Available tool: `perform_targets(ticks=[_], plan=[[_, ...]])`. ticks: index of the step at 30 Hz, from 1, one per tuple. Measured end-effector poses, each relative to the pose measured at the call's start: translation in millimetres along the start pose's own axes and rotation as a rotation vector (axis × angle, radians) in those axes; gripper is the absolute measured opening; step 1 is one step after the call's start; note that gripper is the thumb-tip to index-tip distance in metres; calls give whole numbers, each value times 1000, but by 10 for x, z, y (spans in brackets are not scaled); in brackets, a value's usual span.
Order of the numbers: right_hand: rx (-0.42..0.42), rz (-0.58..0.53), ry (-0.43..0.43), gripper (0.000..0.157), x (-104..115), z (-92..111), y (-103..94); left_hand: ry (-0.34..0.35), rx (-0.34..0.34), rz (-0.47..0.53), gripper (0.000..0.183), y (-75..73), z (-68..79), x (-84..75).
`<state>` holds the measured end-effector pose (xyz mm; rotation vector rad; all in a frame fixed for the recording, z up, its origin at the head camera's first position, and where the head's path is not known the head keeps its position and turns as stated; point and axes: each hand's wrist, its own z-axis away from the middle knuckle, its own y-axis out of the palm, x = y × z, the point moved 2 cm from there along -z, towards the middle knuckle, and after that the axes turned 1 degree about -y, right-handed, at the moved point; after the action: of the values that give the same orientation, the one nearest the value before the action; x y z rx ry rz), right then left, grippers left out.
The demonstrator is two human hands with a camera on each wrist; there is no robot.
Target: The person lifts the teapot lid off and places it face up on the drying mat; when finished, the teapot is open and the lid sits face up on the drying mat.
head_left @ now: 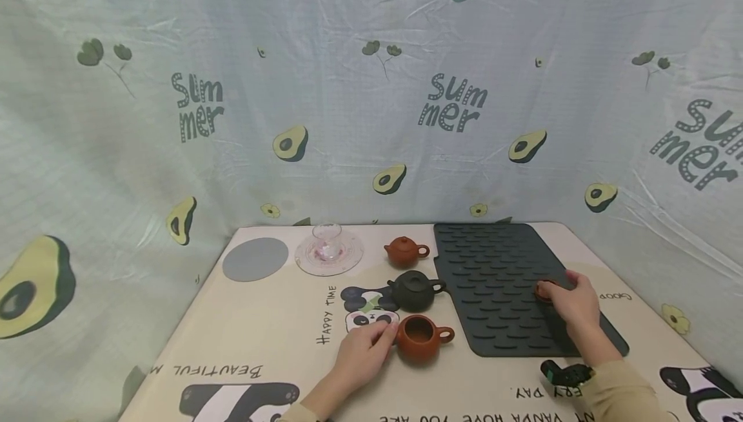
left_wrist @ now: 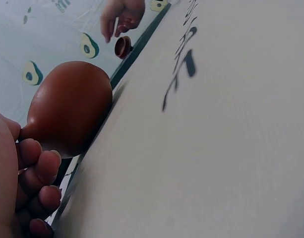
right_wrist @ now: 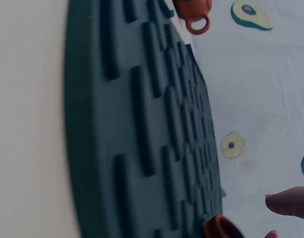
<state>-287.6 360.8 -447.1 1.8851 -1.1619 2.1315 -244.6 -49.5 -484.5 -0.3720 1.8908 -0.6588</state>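
My left hand (head_left: 364,352) pinches the spout of a lidless reddish-brown clay teapot (head_left: 419,350), which stands on the table with its handle to the right. In the left wrist view the teapot's smooth body (left_wrist: 75,104) shows beyond my fingers (left_wrist: 46,166). Over at the dark ribbed mat (head_left: 493,306), my right hand (head_left: 580,302) is beside a small reddish-brown lid (head_left: 544,291) lying on it. A gap shows between the lid (right_wrist: 221,228) and my thumb (right_wrist: 288,201) in the right wrist view.
Behind the lidless teapot stand a black teapot (head_left: 413,293) and a smaller reddish-brown teapot (head_left: 404,253), both lidded. Further left are a clear glass cup (head_left: 327,241) on a glass plate (head_left: 304,261) and a grey oval (head_left: 255,259). A printed curtain (head_left: 348,99) hangs behind the table.
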Motion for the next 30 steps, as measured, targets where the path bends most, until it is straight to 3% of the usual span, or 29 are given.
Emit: perform_targets(ticks=[9,21,30], plan=[[61,6,-138,70,398,91,94,-4,-1,26,44,10,-7,9],[247,64,-321,68,969,221,394,-19,-12,43,37,7,-19,15],[368,153,-427,61,1226,300,664,-29,-19,24,35,6,-22,9]])
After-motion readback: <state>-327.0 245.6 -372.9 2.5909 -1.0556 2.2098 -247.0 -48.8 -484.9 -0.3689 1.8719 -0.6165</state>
